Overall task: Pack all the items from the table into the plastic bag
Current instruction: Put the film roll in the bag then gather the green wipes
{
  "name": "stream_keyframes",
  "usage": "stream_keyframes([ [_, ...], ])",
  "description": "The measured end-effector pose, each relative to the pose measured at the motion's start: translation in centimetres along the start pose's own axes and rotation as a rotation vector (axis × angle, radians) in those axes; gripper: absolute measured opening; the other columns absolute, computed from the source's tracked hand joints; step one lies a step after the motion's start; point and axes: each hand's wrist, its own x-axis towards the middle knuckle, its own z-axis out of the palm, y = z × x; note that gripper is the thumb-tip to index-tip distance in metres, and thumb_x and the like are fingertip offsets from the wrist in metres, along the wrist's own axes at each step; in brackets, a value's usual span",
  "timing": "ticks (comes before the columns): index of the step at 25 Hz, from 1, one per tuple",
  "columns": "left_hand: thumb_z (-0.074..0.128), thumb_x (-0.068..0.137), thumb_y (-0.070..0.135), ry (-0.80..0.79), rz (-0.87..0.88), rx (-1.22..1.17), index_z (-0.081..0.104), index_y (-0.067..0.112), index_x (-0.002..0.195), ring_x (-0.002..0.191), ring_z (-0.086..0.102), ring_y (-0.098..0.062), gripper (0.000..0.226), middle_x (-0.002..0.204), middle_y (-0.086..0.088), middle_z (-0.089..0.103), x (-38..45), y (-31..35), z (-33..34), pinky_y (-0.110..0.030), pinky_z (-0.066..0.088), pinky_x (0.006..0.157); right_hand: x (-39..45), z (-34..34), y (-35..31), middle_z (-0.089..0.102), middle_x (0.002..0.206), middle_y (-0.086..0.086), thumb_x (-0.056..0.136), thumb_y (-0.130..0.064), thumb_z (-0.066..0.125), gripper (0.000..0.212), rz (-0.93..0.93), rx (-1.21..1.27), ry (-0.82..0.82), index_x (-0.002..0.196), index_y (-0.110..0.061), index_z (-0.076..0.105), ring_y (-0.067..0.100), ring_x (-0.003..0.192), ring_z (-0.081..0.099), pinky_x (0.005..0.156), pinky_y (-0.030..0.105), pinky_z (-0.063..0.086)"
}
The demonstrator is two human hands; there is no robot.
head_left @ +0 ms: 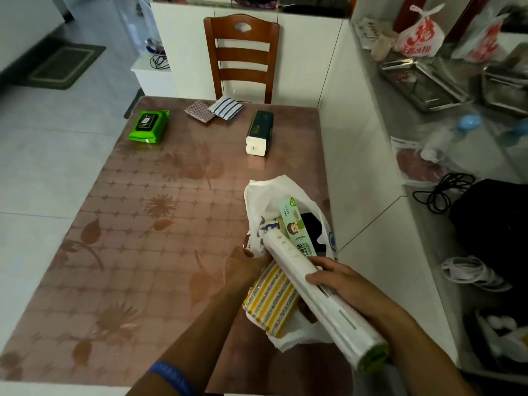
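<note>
White plastic bag (258,192) at table's (143,252) near right edge, mouth held by left hand (245,262), probably pinching. Right hand (343,284) wrapped round long white roll (311,287), tip inside bag beside green box (295,224).

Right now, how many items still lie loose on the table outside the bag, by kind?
Green wet-wipes pack: 1
Folded cloths: 2, patterned cloth and blue-striped cloth
Tissue pack: 1
Total: 4
</note>
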Motion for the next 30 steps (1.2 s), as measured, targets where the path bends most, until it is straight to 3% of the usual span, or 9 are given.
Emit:
stream_keyframes([
  [4, 0.071, 0.079, 0.030, -0.020, 0.187, 0.096, 0.060, 0.016, 0.073, 0.071, 0.067, -0.021, 0.019, 0.075, -0.003, 0.067, -0.1, -0.7, 0.4, -0.039, 0.058, 0.065, 1.5, 1.3, -1.4, 0.066, 0.107, 0.002, 0.085, -0.020, 0.065, 0.048, 0.015, 0.041, 0.085, 0.128, -0.034, 0.050, 0.022, 0.081, 0.070, 0.056, 0.028, 0.055],
  [9, 0.056, 0.090, 0.032, 0.100, 0.294, -0.058, 0.053, 0.015, 0.085, 0.071, 0.067, -0.023, 0.018, 0.084, -0.007, 0.067, -2.1, 0.8, -1.9, -0.043, 0.057, 0.058, 5.3, 2.9, -2.8, 0.059, 0.118, -0.003, 0.076, -0.032, 0.073, 0.065, -0.096, -0.195, 0.252, 0.133, -0.034, 0.043, 0.020, 0.093, 0.065, 0.080, 0.038, 0.056],
  [11, 0.058, 0.089, 0.047, -0.017, 0.254, -0.049, 0.047, 0.023, 0.096, 0.072, 0.067, -0.012, 0.028, 0.091, 0.004, 0.064, -3.5, -0.3, -3.8, -0.028, 0.053, 0.050, 6.5, 3.5, -2.7, 0.059, 0.123, -0.002, 0.073, -0.038, 0.075, 0.068, -0.118, -0.289, 0.309, 0.132, -0.034, 0.042, 0.022, 0.098, 0.064, 0.086, 0.041, 0.055],
  [13, 0.071, 0.076, 0.055, -0.271, 0.188, 0.074, 0.042, 0.032, 0.110, 0.080, 0.065, -0.003, 0.051, 0.098, 0.014, 0.059, -4.7, -3.1, -4.5, -0.021, 0.054, 0.058, 7.6, 4.3, -2.3, 0.059, 0.127, 0.001, 0.076, -0.040, 0.075, 0.066, -0.158, -0.376, 0.377, 0.133, -0.031, 0.043, 0.023, 0.104, 0.061, 0.090, 0.038, 0.051],
  [15, 0.080, 0.072, 0.044, -0.436, 0.179, 0.100, 0.051, 0.026, 0.113, 0.082, 0.068, -0.007, 0.054, 0.105, 0.009, 0.065, -5.1, -5.7, -3.9, -0.027, 0.060, 0.069, 8.4, 5.1, -2.1, 0.056, 0.132, 0.002, 0.080, -0.039, 0.072, 0.065, -0.207, -0.451, 0.429, 0.136, -0.026, 0.042, 0.025, 0.113, 0.058, 0.090, 0.036, 0.046],
  [17, 0.079, 0.077, 0.032, -0.433, 0.157, -0.026, 0.061, 0.016, 0.109, 0.076, 0.072, -0.013, 0.040, 0.098, 0.000, 0.072, -5.3, -6.1, -3.6, -0.035, 0.062, 0.069, 9.2, 5.6, -2.0, 0.053, 0.137, 0.003, 0.082, -0.040, 0.069, 0.065, -0.255, -0.504, 0.455, 0.138, -0.023, 0.040, 0.025, 0.119, 0.055, 0.094, 0.040, 0.046],
  [22, 0.074, 0.082, 0.024, -0.317, 0.184, -0.275, 0.067, 0.015, 0.099, 0.070, 0.072, -0.011, 0.021, 0.085, -0.001, 0.076, -6.2, -3.9, -5.8, -0.018, 0.052, 0.054, 9.0, 4.7, -0.8, 0.046, 0.145, 0.000, 0.089, -0.046, 0.059, 0.056, -0.334, -0.670, 0.392, 0.138, -0.025, 0.044, 0.025, 0.130, 0.044, 0.104, 0.044, 0.041],
  [27, 0.078, 0.074, 0.041, -0.379, 0.395, -0.168, 0.068, 0.024, 0.100, 0.083, 0.070, -0.015, 0.033, 0.093, 0.001, 0.073, -7.9, -1.6, -3.6, -0.030, 0.059, 0.074, 5.2, 2.6, -0.4, 0.041, 0.149, -0.009, 0.087, -0.028, 0.054, 0.052, -0.511, -0.781, 0.076, 0.137, -0.038, 0.046, 0.015, 0.139, 0.031, 0.114, 0.048, 0.032],
  [30, 0.080, 0.070, 0.039, -0.392, 0.562, 0.036, 0.063, 0.029, 0.111, 0.090, 0.064, -0.003, 0.045, 0.100, 0.009, 0.070, -8.8, -1.8, -2.6, -0.023, 0.053, 0.080, 2.4, 3.8, 0.4, 0.049, 0.132, -0.009, 0.082, -0.061, 0.048, 0.052, -0.441, -0.635, 0.240, 0.128, -0.036, 0.050, 0.015, 0.123, 0.047, 0.100, 0.041, 0.049],
])
